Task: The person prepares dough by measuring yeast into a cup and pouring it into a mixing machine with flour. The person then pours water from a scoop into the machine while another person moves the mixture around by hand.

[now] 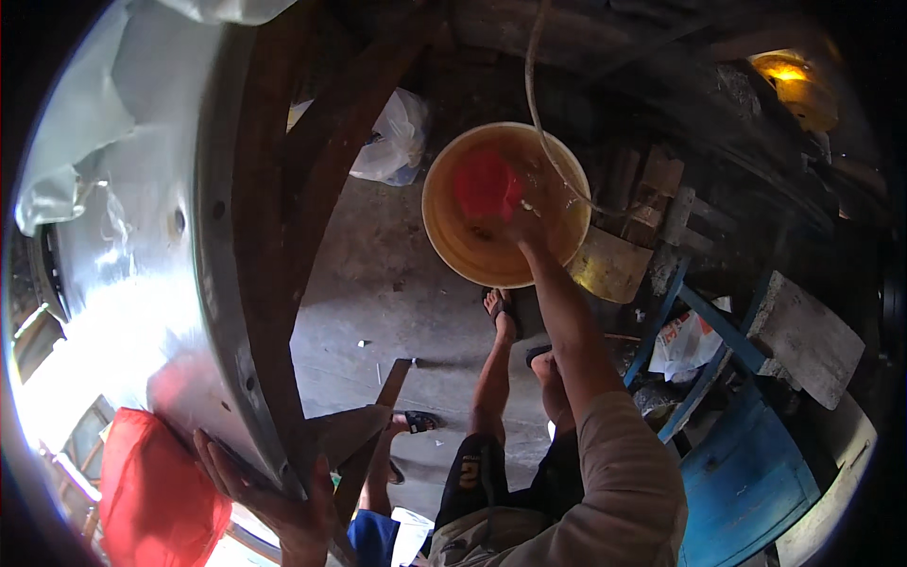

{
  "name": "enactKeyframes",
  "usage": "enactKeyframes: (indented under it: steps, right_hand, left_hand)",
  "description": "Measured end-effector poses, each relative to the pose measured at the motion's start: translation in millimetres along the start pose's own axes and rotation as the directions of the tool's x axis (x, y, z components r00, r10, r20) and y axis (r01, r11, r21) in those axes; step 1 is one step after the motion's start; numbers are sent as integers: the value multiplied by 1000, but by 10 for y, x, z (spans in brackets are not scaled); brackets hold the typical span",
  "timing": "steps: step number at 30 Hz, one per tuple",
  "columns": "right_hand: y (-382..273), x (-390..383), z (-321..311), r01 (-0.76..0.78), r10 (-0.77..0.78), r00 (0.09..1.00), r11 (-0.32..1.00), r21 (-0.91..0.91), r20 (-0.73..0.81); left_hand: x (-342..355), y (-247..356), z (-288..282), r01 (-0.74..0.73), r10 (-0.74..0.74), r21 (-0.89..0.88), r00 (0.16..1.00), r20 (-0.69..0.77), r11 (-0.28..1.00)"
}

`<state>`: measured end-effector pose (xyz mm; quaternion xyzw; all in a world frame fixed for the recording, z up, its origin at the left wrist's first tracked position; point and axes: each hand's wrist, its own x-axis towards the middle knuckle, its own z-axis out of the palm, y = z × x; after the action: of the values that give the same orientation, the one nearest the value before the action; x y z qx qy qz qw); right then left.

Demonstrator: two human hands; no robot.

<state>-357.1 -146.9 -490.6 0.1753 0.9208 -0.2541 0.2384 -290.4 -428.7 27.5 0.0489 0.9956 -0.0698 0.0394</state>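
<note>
My right arm reaches forward into a large yellowish tub on the floor. Inside it, my right hand is closed at the edge of a red plastic dipper; the fingers are partly lost in shadow. Water seems to lie in the tub, and a thin pale hose hangs over its rim. At the lower left, my left hand rests against the corner of a shiny metal table, fingers stretched out and thumb apart. A red cloth or bag lies beside that hand.
Brown wooden legs brace the table. A plastic bag sits behind them. Right of the tub are wood blocks and a blue wooden frame with a board. Another person's sandaled foot is near the table's leg.
</note>
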Motion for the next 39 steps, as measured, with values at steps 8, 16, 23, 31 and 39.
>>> enactKeyframes:
  steps: [8, 16, 23, 31, 39]
  right_hand:
    - [22, -395, -529, 213, -222, 975, 948, 236, 10]
    - [114, -565, -611, 366, -349, 930, 897, 249, -111]
    - [-67, -1276, -1371, 418, -393, 908, 826, 378, -145]
    - [137, -2238, -2248, 400, -378, 916, 834, 380, -135]
    - [277, -3659, -3527, 350, -317, 937, 866, 356, -150]
  left_hand:
    - [29, 69, -1, -5, -2, -90, 996, -85, 996]
    - [64, 127, -4, -35, 27, -48, 988, -151, 998]
    - [-17, 69, 8, -47, 40, -31, 978, -204, 998]
    - [-88, 109, -11, -2, 0, -6, 971, -239, 1000]
    - [-109, 30, 28, 19, -35, -62, 964, -263, 998]
